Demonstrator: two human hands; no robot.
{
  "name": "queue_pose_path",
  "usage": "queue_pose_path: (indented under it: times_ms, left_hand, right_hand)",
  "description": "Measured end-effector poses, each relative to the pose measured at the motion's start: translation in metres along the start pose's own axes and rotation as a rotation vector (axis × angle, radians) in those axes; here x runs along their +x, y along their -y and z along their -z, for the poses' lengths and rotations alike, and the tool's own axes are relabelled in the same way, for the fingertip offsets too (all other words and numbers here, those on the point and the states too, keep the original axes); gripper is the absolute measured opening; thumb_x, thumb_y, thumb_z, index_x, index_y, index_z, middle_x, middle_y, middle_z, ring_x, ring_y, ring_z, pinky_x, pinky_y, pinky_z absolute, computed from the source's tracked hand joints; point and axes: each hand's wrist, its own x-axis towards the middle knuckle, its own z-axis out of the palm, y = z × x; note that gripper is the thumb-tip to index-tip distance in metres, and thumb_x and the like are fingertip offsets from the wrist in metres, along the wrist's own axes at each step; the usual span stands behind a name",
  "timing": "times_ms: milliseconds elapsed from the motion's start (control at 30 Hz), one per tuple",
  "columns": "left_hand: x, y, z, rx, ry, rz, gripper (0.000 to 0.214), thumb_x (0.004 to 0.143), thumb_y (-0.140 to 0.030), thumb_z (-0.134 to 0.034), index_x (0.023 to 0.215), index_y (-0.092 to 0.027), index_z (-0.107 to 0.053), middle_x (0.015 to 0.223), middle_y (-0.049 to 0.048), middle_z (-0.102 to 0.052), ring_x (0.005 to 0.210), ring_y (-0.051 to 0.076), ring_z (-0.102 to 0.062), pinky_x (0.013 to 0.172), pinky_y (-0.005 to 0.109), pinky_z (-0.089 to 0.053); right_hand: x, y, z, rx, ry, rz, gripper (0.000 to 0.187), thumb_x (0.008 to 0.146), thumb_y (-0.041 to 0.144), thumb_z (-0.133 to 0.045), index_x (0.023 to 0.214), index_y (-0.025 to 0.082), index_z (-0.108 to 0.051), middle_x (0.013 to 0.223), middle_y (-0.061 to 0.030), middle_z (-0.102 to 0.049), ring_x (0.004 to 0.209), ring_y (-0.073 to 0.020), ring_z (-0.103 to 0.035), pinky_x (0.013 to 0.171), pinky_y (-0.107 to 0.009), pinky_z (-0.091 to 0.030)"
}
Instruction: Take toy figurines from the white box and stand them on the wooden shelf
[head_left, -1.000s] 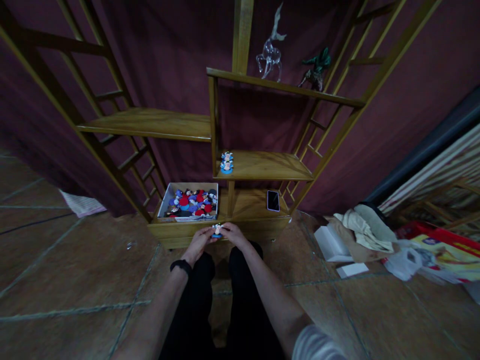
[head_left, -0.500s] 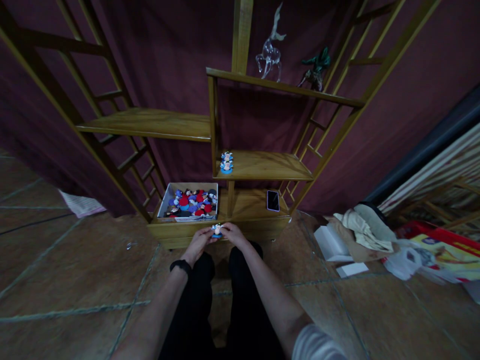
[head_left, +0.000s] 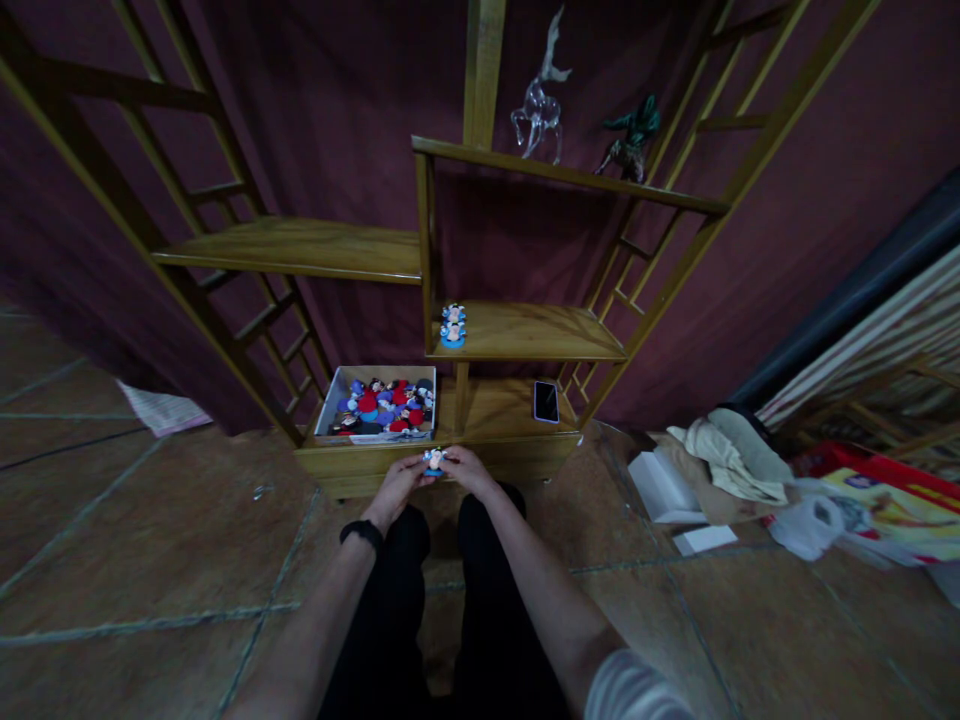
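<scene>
My left hand [head_left: 397, 485] and my right hand [head_left: 466, 469] meet in front of the low wooden shelf unit [head_left: 517, 340], both pinching a small blue-and-white figurine [head_left: 434, 461] between their fingertips. A black band sits on my left wrist. Just beyond my hands, an open box [head_left: 330, 405] on the bottom shelf holds several red, blue and purple figurines. Two similar blue figurines [head_left: 453, 325] stand on the middle shelf.
A phone [head_left: 546, 401] lies on the bottom shelf at right. A glass deer [head_left: 538, 100] and a dark green figure [head_left: 634, 135] stand on the upper shelf. Cloth, white boxes and bags [head_left: 720, 470] clutter the tiled floor to the right. Paper [head_left: 161, 408] lies at left.
</scene>
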Motion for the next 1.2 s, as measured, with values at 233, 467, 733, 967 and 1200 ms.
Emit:
queue_pose_path:
  times_ms: [233,467,733,967,1200]
  left_hand:
    - [-0.002,-0.003,-0.001,0.058,0.017,-0.006,0.034,0.054,-0.035,-0.075,0.08,-0.013,-0.069,0.081,0.0078,-0.068,0.07,0.015,-0.061,0.065,0.024,-0.047]
    - [-0.004,-0.003,-0.002,0.069,0.015,-0.016,0.03,0.056,-0.03,-0.074,0.079,-0.012,-0.068,0.081,0.0094,-0.069,0.072,0.016,-0.062,0.065,0.025,-0.048]
    - [-0.002,-0.001,0.0,0.005,-0.012,-0.009,0.023,0.061,-0.025,-0.069,0.079,-0.011,-0.067,0.081,0.0104,-0.068,0.07,0.016,-0.062,0.063,0.025,-0.05]
    - [-0.002,0.0,0.0,0.001,-0.008,-0.017,0.026,0.059,-0.028,-0.072,0.079,-0.012,-0.068,0.082,0.0095,-0.068,0.071,0.015,-0.062,0.064,0.025,-0.049]
    - [-0.003,-0.001,-0.002,0.134,0.035,-0.048,0.035,0.054,-0.034,-0.075,0.082,-0.013,-0.068,0.083,0.0089,-0.069,0.075,0.016,-0.062,0.066,0.025,-0.048]
  right_hand:
    - [-0.005,0.007,0.003,0.029,0.04,0.022,0.017,0.069,0.03,-0.061,0.082,0.018,-0.062,0.077,0.0009,-0.065,0.077,-0.015,-0.059,0.067,-0.025,-0.046]
    - [-0.005,0.006,0.003,0.011,0.029,0.025,0.013,0.069,0.026,-0.062,0.08,0.019,-0.063,0.076,0.0008,-0.065,0.076,-0.0159,-0.06,0.069,-0.026,-0.047]
    - [0.005,-0.007,0.002,-0.057,0.009,-0.017,0.015,0.074,0.03,-0.056,0.082,0.02,-0.063,0.073,0.0023,-0.062,0.068,-0.012,-0.058,0.062,-0.022,-0.047]
    - [0.009,-0.015,0.001,-0.059,-0.001,-0.022,0.021,0.075,0.037,-0.055,0.085,0.02,-0.063,0.073,0.0021,-0.061,0.064,-0.0106,-0.057,0.062,-0.023,-0.047]
    - [0.012,-0.021,0.002,-0.078,0.017,0.017,0.021,0.075,0.037,-0.056,0.081,0.019,-0.063,0.07,0.002,-0.06,0.064,-0.0113,-0.056,0.061,-0.022,-0.047]
